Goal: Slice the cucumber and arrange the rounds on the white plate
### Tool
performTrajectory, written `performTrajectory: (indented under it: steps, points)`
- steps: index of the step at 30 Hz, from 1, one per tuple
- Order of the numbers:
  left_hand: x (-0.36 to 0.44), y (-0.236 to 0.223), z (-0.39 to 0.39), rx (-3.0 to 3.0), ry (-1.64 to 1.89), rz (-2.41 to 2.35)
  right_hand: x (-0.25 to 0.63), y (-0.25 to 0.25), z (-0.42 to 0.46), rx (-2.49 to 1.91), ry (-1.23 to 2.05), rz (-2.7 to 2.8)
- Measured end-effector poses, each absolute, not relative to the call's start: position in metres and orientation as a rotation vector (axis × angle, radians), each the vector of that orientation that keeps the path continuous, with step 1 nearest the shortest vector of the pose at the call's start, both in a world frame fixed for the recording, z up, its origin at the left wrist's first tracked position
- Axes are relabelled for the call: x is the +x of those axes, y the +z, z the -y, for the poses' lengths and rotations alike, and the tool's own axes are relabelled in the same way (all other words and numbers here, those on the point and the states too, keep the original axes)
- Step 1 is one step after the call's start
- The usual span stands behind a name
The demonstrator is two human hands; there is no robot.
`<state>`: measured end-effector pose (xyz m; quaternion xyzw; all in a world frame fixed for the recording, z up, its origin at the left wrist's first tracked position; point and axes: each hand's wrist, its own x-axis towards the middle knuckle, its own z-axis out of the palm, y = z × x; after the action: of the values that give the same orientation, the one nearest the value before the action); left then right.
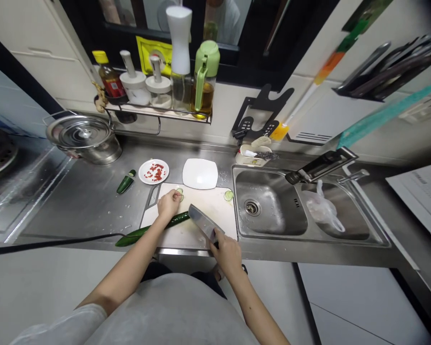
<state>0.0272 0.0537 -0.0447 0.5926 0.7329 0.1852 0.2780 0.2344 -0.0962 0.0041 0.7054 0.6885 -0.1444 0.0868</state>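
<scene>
A long cucumber (154,227) lies slantwise across the white cutting board (204,203) at lower centre, its dark tail hanging past the board's left edge onto the desk (86,201). The left hand (168,203) presses curled fingers on it, likely to steady it. The right hand (228,251) is closed round the handle of a cleaver (203,221), blade near the cut end. Slices (229,195) lie by the board's right edge, beside the sink (273,211). Free board remains toward the white plate (200,173).

Dark green cucumber (154,229); white cutting board (204,206)
</scene>
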Motion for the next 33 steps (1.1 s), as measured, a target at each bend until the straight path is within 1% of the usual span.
performTrajectory:
  steps: [6,11,16,20,22,24,27,30,33]
  points:
    - [0.026,-0.049,-0.074,1.569,0.423,-2.093,0.241,0.004,0.097,2.204,-0.451,-2.017]
    - [0.031,-0.054,-0.08,1.694,0.365,-2.129,0.243,0.005,0.096,2.237,-0.469,-2.017]
    - [0.027,-0.056,-0.08,1.806,0.423,-2.122,0.244,0.003,0.094,2.252,-0.504,-1.99]
    - [0.018,-0.051,-0.056,1.936,0.586,-1.907,0.246,0.001,0.092,2.247,-0.573,-1.968]
    - [0.012,-0.048,-0.031,2.067,0.59,-1.716,0.246,0.001,0.09,2.244,-0.618,-1.937]
    - [0.005,-0.046,-0.003,2.191,0.498,-1.591,0.246,0.001,0.087,2.243,-0.652,-1.913]
    - [-0.006,-0.048,0.029,2.274,0.349,-1.611,0.244,0.002,0.082,2.221,-0.688,-1.914]
    - [-0.018,-0.052,0.037,2.267,0.275,-1.658,0.242,0.002,0.079,2.178,-0.736,-1.92]
    - [-0.029,-0.053,0.029,2.254,0.24,-1.591,0.238,0.0,0.078,2.158,-0.779,-1.926]
